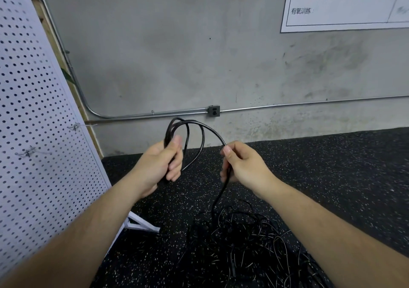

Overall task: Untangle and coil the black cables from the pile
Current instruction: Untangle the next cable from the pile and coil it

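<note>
My left hand (162,162) grips a small coil of black cable (192,125) whose loops arch up above my fingers. From the coil one strand curves right into my right hand (240,164), which pinches it between thumb and fingers. Below that hand the strand hangs down into the tangled pile of black cables (243,243) lying on the floor in front of me.
A white pegboard panel (37,115) with metal hooks leans at the left, its white foot (143,224) beside the pile. The speckled black rubber floor (332,177) runs to a concrete wall with a metal conduit and outlet box (214,111).
</note>
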A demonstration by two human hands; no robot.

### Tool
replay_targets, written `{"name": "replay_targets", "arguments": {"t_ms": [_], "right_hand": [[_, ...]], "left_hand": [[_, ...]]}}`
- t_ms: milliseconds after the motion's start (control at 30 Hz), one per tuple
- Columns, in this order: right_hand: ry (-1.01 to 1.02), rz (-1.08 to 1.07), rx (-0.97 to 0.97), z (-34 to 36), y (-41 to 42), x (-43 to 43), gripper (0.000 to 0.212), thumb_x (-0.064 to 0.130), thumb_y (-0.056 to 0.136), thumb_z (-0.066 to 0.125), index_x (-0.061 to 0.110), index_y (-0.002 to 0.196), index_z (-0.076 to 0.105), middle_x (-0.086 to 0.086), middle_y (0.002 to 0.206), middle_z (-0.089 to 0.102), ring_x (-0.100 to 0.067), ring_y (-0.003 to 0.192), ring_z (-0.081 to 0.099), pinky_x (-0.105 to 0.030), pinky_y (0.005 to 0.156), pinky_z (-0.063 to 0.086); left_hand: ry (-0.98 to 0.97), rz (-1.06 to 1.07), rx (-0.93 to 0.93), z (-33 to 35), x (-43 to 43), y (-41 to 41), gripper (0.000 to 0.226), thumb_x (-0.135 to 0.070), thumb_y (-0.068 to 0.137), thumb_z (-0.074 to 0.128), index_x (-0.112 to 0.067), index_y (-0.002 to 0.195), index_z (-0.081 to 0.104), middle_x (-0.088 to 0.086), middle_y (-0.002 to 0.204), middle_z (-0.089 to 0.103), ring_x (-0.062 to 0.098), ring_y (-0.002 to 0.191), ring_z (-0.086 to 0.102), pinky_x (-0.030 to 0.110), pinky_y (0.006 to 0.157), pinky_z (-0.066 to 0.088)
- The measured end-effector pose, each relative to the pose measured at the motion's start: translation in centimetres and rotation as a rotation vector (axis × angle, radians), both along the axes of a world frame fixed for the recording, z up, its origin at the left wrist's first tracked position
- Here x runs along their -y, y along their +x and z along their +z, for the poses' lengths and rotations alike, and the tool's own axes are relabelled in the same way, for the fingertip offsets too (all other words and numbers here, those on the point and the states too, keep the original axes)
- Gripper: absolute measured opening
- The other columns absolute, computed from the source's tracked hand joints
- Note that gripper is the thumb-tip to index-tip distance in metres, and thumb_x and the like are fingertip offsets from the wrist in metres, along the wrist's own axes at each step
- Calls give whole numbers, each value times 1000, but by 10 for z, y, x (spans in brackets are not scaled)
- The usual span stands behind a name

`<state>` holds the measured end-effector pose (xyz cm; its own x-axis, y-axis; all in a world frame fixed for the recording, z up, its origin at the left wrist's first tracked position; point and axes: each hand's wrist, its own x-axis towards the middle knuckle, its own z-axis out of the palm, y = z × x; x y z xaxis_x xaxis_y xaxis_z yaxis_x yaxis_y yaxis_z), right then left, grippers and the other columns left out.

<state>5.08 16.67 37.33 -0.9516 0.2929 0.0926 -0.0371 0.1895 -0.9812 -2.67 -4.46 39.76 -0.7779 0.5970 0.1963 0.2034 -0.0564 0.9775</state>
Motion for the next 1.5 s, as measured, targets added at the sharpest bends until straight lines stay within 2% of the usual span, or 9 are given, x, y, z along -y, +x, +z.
{"name": "replay_targets", "arguments": {"t_ms": [367,467,667,767,900,1000,1067,1233,1500], "right_hand": [[-313,-263,-86,22,-19,22,23,29,99,66,8,91,71,3,63,67,-18,67,66,-46,84,62],[-265,-290,-76,21,-21,23,25,33,97,68,9,91,73,-2,78,70,-16,73,61,-37,78,55],[-138,-441,-258,10,-17,28,21,33,103,53,16,91,56,4,85,59,-11,77,53,-28,71,42],[-125,-228,-126,-16,-13,26,12,14,94,47,15,86,57,-1,83,60,-20,83,54,-36,75,42],[129,354,266,-54,-8,30,30,3,87,53,17,110,67,3,109,73,-15,99,64,-30,87,47],[383,534,394,-70,0,34,18,24,105,53,20,113,68,14,99,70,11,90,63,-11,79,46],[488,507,370,-73,4,35,25,27,110,42,16,110,64,15,89,64,17,67,55,-5,63,39],[736,490,323,-63,8,25,23,29,110,38,16,110,57,4,86,61,-17,78,58,-31,70,49],[1020,501,-8,-26,25,54,15,32,110,39,17,112,38,5,67,46,-10,57,44,-31,51,32]], "left_hand": [[-297,4,-105,-30,-24,15,22,-32,103,54,-31,123,63,-2,108,75,14,59,65,33,59,54],[-271,-90,-65,-30,-27,15,23,-19,105,52,-8,121,63,5,97,77,17,86,73,28,54,51],[-46,59,45,-17,-32,17,20,-18,103,55,-6,105,70,0,77,68,12,72,63,24,56,45],[87,101,94,-7,-31,15,20,-17,104,53,-5,108,68,-1,76,65,10,69,60,22,54,42],[247,132,144,7,-22,8,18,-18,105,51,-8,105,67,-2,77,62,10,69,57,21,53,39],[309,177,159,13,-12,3,19,-17,105,50,-7,108,66,-2,76,62,9,67,56,21,52,38],[324,217,166,13,-6,-2,20,-17,105,50,-6,112,66,-2,77,63,9,67,57,20,51,39],[199,375,88,7,2,-12,21,-16,106,50,-6,115,67,-1,84,67,7,67,57,18,53,43],[-36,595,-115,-3,-3,-17,24,-13,103,57,-23,124,65,-5,123,60,10,93,63,9,56,48]]}}
